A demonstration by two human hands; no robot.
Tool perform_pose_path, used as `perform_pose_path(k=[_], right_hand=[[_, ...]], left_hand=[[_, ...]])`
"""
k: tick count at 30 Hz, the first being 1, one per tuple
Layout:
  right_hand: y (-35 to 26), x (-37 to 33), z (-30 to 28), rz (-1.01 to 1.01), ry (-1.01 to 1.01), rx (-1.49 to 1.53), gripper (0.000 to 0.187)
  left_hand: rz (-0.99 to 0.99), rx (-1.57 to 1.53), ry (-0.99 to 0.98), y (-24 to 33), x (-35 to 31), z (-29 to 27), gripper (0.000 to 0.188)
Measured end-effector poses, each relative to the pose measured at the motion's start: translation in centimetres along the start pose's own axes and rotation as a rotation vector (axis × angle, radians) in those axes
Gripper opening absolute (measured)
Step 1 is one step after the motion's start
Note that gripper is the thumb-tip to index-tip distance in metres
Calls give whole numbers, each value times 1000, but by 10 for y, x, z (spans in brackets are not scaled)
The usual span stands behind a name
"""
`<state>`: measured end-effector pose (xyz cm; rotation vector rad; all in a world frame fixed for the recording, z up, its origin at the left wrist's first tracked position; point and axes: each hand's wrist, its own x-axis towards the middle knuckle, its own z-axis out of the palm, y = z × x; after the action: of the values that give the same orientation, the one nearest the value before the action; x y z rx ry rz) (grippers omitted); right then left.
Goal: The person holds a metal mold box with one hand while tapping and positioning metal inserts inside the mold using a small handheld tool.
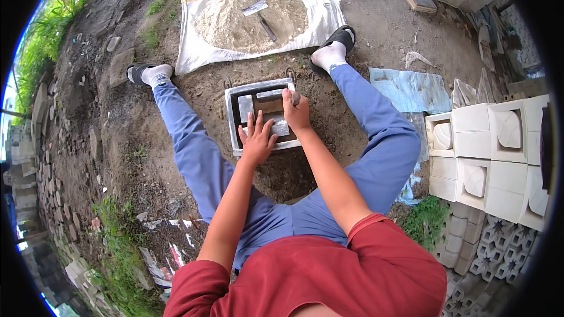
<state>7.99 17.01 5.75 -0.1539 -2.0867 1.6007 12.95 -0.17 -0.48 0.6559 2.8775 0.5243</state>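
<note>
Left hand (pixel 257 142) spreads 5 fingers over the box mould (pixel 230 111); right hand (pixel 298 117) curls its fingers round a dark handle (pixel 295 99) by the right edge.

Matt, rough, metal-looking box frame (pixel 230 114)

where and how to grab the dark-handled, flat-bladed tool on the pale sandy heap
By its dark, straight handle, probably from the near side: it slants toward the person and slightly right, while the flat, pale grey blade lies at the far end.
</note>
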Motion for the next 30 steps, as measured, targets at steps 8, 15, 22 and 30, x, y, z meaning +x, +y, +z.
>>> perform_pose_path(k=[8,15,22,30], right_hand=[[-9,10,-5,120,-29,181,52],[-120,47,-21,72,-63,511,50],[29,7,10,-75,24,-145,44],[2,22,24,182,31,245,52]], left_hand=[[20,6,68,-12,-1,4,55],[-23,-66,-55,-15,-3,0,56],[-14,-145,-134,3,13,-8,56],[4,-59,-41,-18,-3,-3,72]])
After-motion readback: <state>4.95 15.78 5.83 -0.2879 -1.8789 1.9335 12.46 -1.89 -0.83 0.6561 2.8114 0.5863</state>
